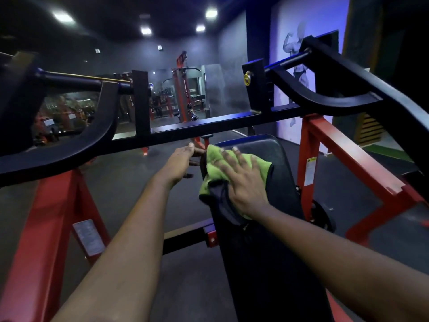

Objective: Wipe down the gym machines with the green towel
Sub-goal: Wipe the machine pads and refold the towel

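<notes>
1. Right hand [243, 180]: lies palm down on the green towel [214, 159], fingers straight and spread, pressing the cloth flat. Nothing is gripped.
2. Left hand [180, 160]: reaches to the left edge of the black pad [278, 177], thumb raised above, fingers curled round that edge. The fingertips are in shadow.
3. Green towel: bunched on the upper left part of the black pad, under the right hand. One fold hangs over the pad's left edge, and a dark patch shows in the cloth beside the wrist.
4. Black pad: long and tilted, running from the bottom of the view up toward the black crossbar [209, 126].
5. Black crossbar: spans the view just beyond both hands, with curved black arms rising at each side.
6. Red frame [343, 149]: carries the crossbar. A warning label [310, 170] is fixed to its right upright and a grey plate [88, 238] to its left leg.
7. Floor [130, 177]: dark, under the machine.
8. Surroundings: other red machines [182, 89] stand well behind. A wall mural [294, 47] is at the right, and ceiling lights [211, 13] are lit.
</notes>
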The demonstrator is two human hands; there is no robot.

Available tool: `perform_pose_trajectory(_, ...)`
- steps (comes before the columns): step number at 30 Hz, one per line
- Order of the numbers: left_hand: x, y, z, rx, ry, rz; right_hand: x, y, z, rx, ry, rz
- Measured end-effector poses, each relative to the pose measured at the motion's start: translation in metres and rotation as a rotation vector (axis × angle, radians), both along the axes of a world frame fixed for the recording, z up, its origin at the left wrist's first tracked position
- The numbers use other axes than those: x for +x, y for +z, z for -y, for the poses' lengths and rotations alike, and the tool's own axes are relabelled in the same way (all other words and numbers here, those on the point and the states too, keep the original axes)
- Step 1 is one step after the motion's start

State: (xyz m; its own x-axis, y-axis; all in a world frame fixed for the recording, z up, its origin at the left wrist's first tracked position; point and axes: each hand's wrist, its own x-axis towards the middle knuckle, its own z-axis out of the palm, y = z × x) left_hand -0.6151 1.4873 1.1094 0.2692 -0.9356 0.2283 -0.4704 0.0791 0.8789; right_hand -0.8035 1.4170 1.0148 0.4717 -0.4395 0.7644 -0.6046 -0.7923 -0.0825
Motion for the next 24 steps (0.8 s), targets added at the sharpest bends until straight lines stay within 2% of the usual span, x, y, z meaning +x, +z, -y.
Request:
perform_pose_trajectory(2,-0.001,0.0,0.0,0.021,-0.001,-0.01,0.008,0.021,0.008,0.159,-0.076,0.254)
perform_pose_trajectory(4,-0.003,-0.001,-0.001,0.03,-0.004,-0.02,0.026,0.04,0.007,0.299,-0.141,0.405)
perform_pose_trajectory(6,-0.003,-0.001,-0.002,0.027,0.006,-0.025,0.039,0.041,0.001,0.256,-0.131,0.37)
perform_pose_trajectory(8,-0.002,-0.003,-0.001,0.022,0.002,-0.045,0.031,0.023,-0.005,0.145,-0.038,0.247)
perform_pose_trajectory(11,-0.004,-0.006,-0.001,-0.011,0.007,-0.042,-0.009,-0.012,-0.001,0.017,0.129,0.045)
perform_pose_trajectory(13,-0.008,-0.01,0.0,-0.048,0.027,-0.017,-0.034,-0.026,0.008,-0.015,0.141,-0.024)
perform_pose_trajectory(15,-0.013,-0.013,0.001,-0.081,0.051,-0.007,-0.051,-0.03,0.018,-0.011,0.076,0.028)
perform_pose_trajectory(18,-0.02,-0.018,0.004,-0.115,0.07,0.008,-0.052,-0.017,0.033,0.098,-0.071,0.255)
perform_pose_trajectory(21,-0.021,-0.024,0.01,-0.118,0.089,0.008,-0.034,0.032,0.042,0.447,-0.22,0.632)
perform_pose_trajectory(22,-0.02,-0.025,0.013,-0.115,0.099,0.021,-0.027,0.049,0.046,0.54,-0.212,0.675)
perform_pose_trajectory(24,-0.019,-0.026,0.014,-0.138,0.124,0.03,-0.008,0.064,0.049,0.521,-0.168,0.488)
